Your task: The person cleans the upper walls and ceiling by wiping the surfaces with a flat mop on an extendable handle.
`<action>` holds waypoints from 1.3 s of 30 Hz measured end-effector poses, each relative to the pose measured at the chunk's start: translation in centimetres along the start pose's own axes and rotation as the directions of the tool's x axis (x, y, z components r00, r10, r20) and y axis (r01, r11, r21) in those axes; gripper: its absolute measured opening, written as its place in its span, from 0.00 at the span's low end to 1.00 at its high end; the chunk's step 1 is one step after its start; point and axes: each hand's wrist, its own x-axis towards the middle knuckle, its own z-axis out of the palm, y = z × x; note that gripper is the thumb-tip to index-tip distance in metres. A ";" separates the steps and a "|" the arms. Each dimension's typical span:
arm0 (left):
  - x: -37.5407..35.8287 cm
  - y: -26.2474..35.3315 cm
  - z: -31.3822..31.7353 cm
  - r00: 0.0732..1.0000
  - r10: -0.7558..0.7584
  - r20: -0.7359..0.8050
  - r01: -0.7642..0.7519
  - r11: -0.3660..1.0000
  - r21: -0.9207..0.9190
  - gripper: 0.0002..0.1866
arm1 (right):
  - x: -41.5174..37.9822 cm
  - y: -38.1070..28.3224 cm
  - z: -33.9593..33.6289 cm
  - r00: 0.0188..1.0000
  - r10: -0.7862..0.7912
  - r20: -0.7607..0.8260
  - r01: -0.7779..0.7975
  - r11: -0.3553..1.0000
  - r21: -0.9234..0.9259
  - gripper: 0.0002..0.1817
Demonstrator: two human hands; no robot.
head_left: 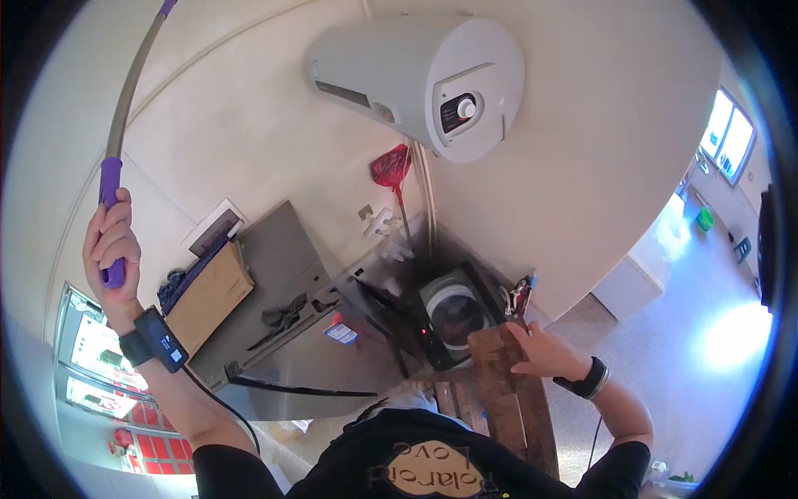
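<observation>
My left hand [115,245] is raised at the left, with its fingers wrapped round the purple grip of a long metal pole [131,91]. The pole runs up to the top edge, where a second purple part shows; its far end is out of view. At the lower right, my right hand [549,353] has its fingers apart and rests at the edge of a worn wooden board [499,366]. Just beyond that board stands a dark machine with a round lid [455,314], a small red light glowing on it.
A white water heater [474,83] hangs overhead on the wall. Below it are a red net-like thing on a stick [391,169] and wall sockets [380,222]. A cardboard box [212,299] sits on the grey cabinet [287,241] at left. A window [727,133] is far right.
</observation>
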 end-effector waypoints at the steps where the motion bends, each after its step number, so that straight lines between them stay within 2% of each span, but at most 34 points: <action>1: 0.0 0.0 -0.2 1.000 0.004 -0.009 -0.004 1.000 -0.003 0.15 | 0.3 0.1 -0.1 1.000 -0.002 0.006 0.002 1.000 -0.012 0.47; 5: -0.3 0.2 -1.0 0.999 0.036 -0.028 -0.037 0.999 -0.026 0.16 | 1.3 -0.8 -1.5 0.998 0.052 0.020 -0.051 0.997 -0.051 0.48; 8: -0.2 0.3 -1.9 1.000 0.025 0.008 -0.025 0.999 -0.025 0.16 | 2.7 -0.2 -1.3 1.000 0.000 0.009 0.002 0.991 -0.136 0.49; 10: -0.4 0.6 -2.5 1.000 0.018 -0.002 -0.018 1.000 -0.019 0.17 | 3.0 -0.3 -1.2 0.997 -0.057 0.058 0.067 0.983 -0.174 0.50; 14: -0.1 0.2 -3.6 0.996 0.091 -0.017 -0.091 0.996 0.000 0.17 | 4.2 -0.7 -1.2 0.997 -0.053 0.063 0.064 0.978 -0.199 0.50; 17: -0.1 0.5 -4.6 0.994 0.104 -0.029 -0.104 0.995 0.014 0.17 | 4.8 -1.3 -1.9 0.988 0.033 0.150 -0.005 0.984 -0.178 0.49; 19: -0.1 0.5 -5.1 0.994 0.103 -0.044 -0.102 0.994 0.027 0.17 | 5.2 -1.7 -1.9 0.971 0.139 0.194 -0.108 0.981 -0.160 0.49; 22: -0.2 1.0 -5.8 0.994 0.100 -0.047 -0.098 0.994 0.039 0.16 | 5.6 -2.3 -2.6 0.962 0.179 0.207 -0.151 0.978 -0.143 0.50; 24: -0.3 1.2 -5.8 0.996 0.087 0.006 -0.087 0.996 0.033 0.17 | 5.6 -2.7 -3.0 0.961 0.185 0.206 -0.162 0.979 -0.122 0.49; 26: -0.8 2.2 -6.1 0.997 0.074 -0.037 -0.070 0.993 0.094 0.17 | 5.8 -2.8 -3.0 0.962 0.187 0.199 -0.170 0.980 -0.101 0.49; 28: -1.7 2.6 -6.3 0.979 0.198 -0.052 -0.198 0.980 0.017 0.31 | 5.8 -2.7 -2.8 0.962 0.211 0.175 -0.196 0.976 -0.098 0.50; 29: -2.9 4.2 -6.8 0.966 0.243 -0.089 -0.238 0.970 0.056 0.36 | 5.9 -2.8 -2.9 0.961 0.207 0.184 -0.192 0.977 -0.097 0.50; 30: -2.6 3.8 -6.7 0.965 0.243 -0.096 -0.238 0.969 0.060 0.36 | 5.9 -3.0 -3.1 0.958 0.221 0.181 -0.206 0.973 -0.100 0.51; 32: -2.0 2.6 -6.7 0.996 0.090 0.001 -0.090 0.995 0.032 0.36 | 5.9 -3.1 -3.0 0.956 0.233 0.180 -0.217 0.971 -0.103 0.51; 33: -2.8 3.5 -7.3 0.996 0.089 -0.002 -0.089 0.995 0.033 0.36 | 5.9 -3.0 -2.9 0.948 0.251 0.194 -0.233 0.966 -0.112 0.51; 34: -4.2 5.5 -8.3 0.969 0.231 -0.092 -0.213 0.961 0.174 0.36 | 5.9 -3.0 -2.8 0.940 0.270 0.209 -0.249 0.961 -0.122 0.51; 36: -5.1 6.3 -9.0 0.911 0.379 -0.165 -0.313 0.893 0.322 0.37 | 5.7 -3.0 -2.8 0.945 0.260 0.200 -0.238 0.963 -0.129 0.50; 37: -5.0 6.3 -9.1 0.933 0.343 -0.111 -0.288 0.895 0.341 0.37 | 5.7 -2.9 -2.8 0.950 0.250 0.185 -0.227 0.965 -0.134 0.50; 39: -4.0 4.9 -8.1 0.890 0.436 -0.133 -0.299 0.778 0.553 0.37 | 5.6 -2.7 -2.6 0.953 0.237 0.187 -0.215 0.968 -0.131 0.50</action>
